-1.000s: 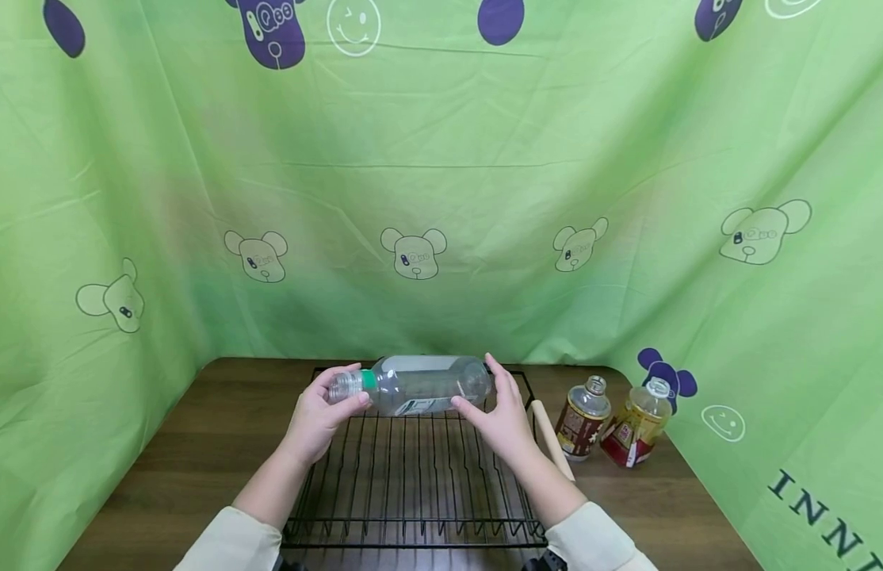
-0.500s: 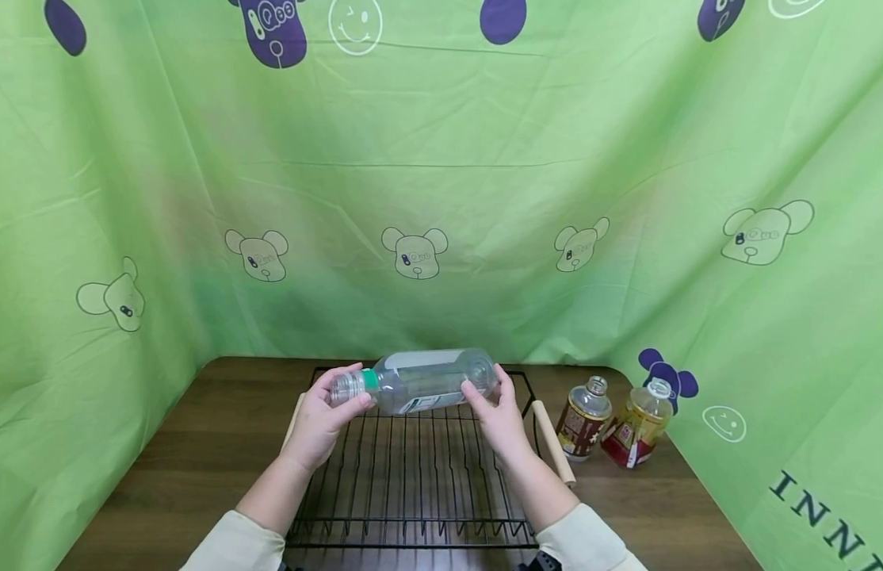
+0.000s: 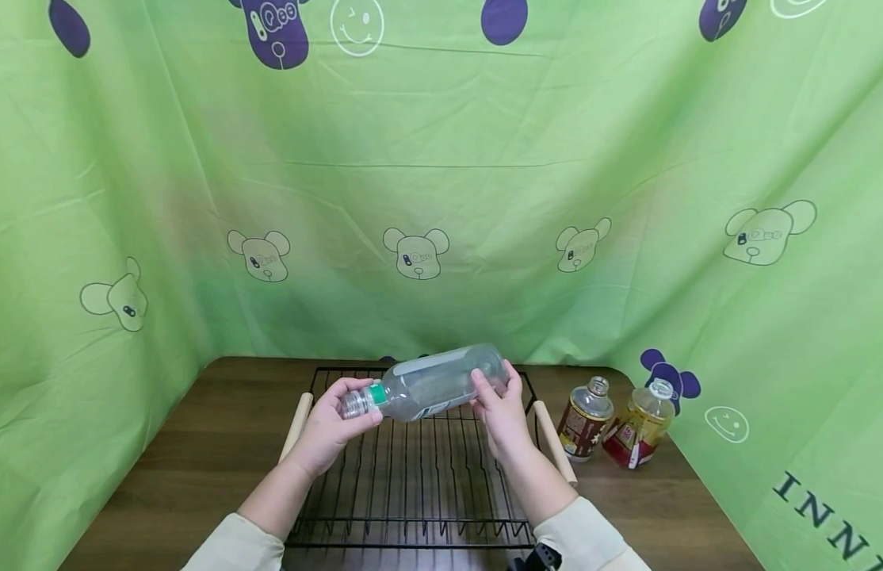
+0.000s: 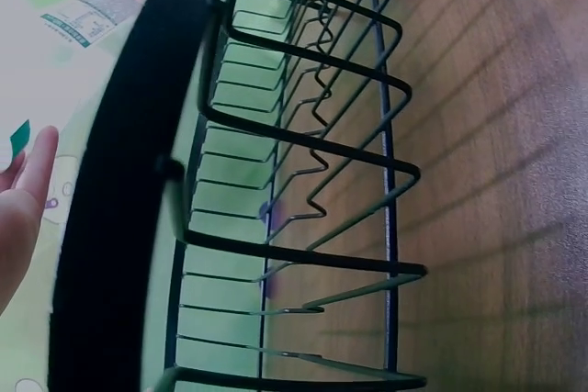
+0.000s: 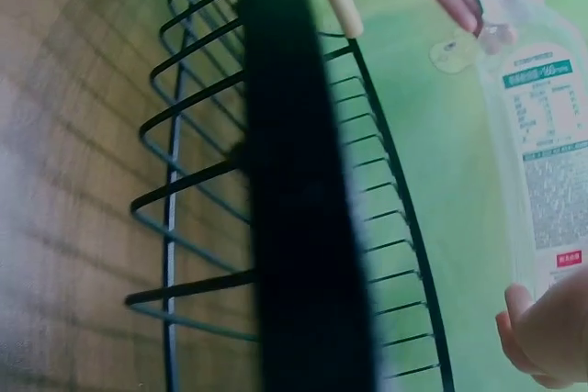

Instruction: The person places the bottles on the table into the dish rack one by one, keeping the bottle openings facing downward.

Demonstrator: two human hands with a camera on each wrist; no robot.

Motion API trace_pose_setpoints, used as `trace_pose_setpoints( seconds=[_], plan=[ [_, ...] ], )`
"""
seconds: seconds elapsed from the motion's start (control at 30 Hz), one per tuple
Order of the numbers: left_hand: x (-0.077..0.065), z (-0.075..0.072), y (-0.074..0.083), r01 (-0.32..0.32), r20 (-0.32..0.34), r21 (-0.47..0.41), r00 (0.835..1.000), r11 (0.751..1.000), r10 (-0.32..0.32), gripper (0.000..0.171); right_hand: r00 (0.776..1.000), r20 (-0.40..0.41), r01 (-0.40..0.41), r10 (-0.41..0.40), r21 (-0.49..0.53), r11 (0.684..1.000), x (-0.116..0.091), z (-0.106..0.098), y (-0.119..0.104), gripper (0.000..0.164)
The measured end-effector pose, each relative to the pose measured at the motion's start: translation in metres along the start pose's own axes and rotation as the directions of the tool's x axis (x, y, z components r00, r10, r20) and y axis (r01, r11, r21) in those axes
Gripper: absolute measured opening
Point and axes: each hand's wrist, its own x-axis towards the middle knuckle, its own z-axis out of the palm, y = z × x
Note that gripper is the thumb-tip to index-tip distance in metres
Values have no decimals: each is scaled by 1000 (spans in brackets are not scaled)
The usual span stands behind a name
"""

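A clear plastic bottle [image 3: 434,385] with a green ring at its neck lies tilted in the air over the black wire rack [image 3: 413,476], its base higher and to the right. My left hand [image 3: 330,428] grips the neck end, thumb in front and fingers behind. Around the base end, my right hand [image 3: 502,412] holds the bottle with its thumb on the near side. A printed white label [image 5: 551,126] shows on the bottle's side in the right wrist view. In the left wrist view the rack's wires [image 4: 303,144] fill the middle, and part of the left hand [image 4: 18,218] appears at the edge.
Two more clear bottles stand at the right of the wooden table [image 3: 199,444]: one with a brown label [image 3: 586,419], one with a red and yellow label [image 3: 637,424]. The rack has wooden handles [image 3: 556,444] on both sides. A green printed cloth [image 3: 427,182] hangs behind.
The bottle has tilted, its base rising to the right and its neck dropping a little. Both hands have turned with it, the right hand shifting slightly right.
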Motion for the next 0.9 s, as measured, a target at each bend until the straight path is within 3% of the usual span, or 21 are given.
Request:
trace_pose_setpoints(
  seconds=[0.17, 0.33, 0.57, 0.77, 0.9],
  plan=[
    [-1, 0, -3, 0, 43, 41, 999, 999, -2, 52, 999, -35, -2, 3, 26, 1000, 4, 3, -10, 83],
    [-2, -1, -3, -14, 46, 93, 999, 996, 10, 53, 999, -51, -8, 11, 62, 998, 10, 9, -20, 80],
    [-4, -4, -6, 3, 53, 96, 999, 995, -9, 53, 999, -41, 10, -5, 120, 993, 16, 17, -27, 79],
    [-6, -9, -8, 20, 74, 113, 997, 993, -29, 49, 999, -21, 45, -44, 55, 997, 19, 22, -31, 82],
    [-7, -17, -7, 12, 63, 181, 998, 983, -23, 46, 996, -10, 83, -83, -15, 996, 23, 25, -32, 82]
  ],
)
